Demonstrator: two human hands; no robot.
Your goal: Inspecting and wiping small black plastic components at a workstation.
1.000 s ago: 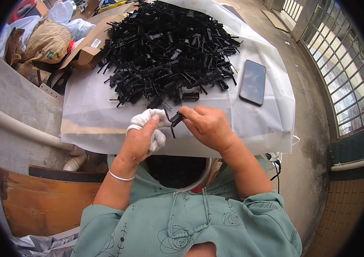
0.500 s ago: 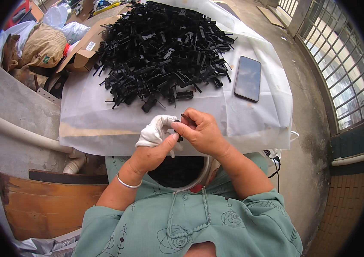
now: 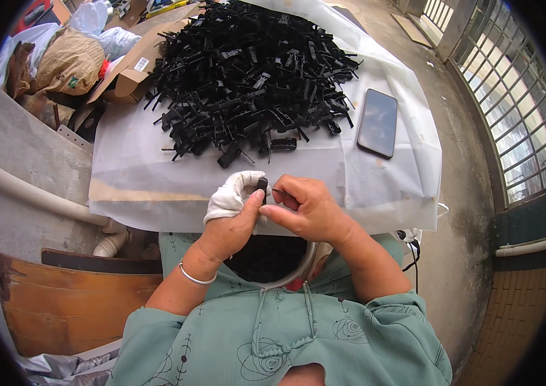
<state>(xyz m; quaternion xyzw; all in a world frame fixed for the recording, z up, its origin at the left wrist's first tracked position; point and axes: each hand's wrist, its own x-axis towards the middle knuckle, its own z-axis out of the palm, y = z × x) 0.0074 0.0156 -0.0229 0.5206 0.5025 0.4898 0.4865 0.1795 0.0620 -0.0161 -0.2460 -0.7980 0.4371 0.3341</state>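
Note:
My left hand point(image 3: 229, 215), in a white glove point(image 3: 227, 201) that leaves the thumb bare, pinches a small black plastic part point(image 3: 262, 185) upright between thumb and gloved fingers. Close beside it on the right is my right hand point(image 3: 308, 209), its fingers curled round a thin dark piece point(image 3: 277, 190) that is mostly hidden. The right thumb reaches to the lower end of the black part. Beyond both hands, a large heap of similar black plastic parts point(image 3: 241, 83), many with thin stems, lies on the white-covered table point(image 3: 151, 177).
A phone point(image 3: 377, 123) lies on the table's right side. Below my hands, between my knees, stands a bucket point(image 3: 292, 276) with dark contents. A cardboard box point(image 3: 133, 80) and bags point(image 3: 70, 61) crowd the far left. A pipe point(image 3: 35, 193) runs along the left wall.
My right hand has drawn slightly right, its thumb lower and apart from the fingers. The black part in my left hand now shows more fully, standing upright.

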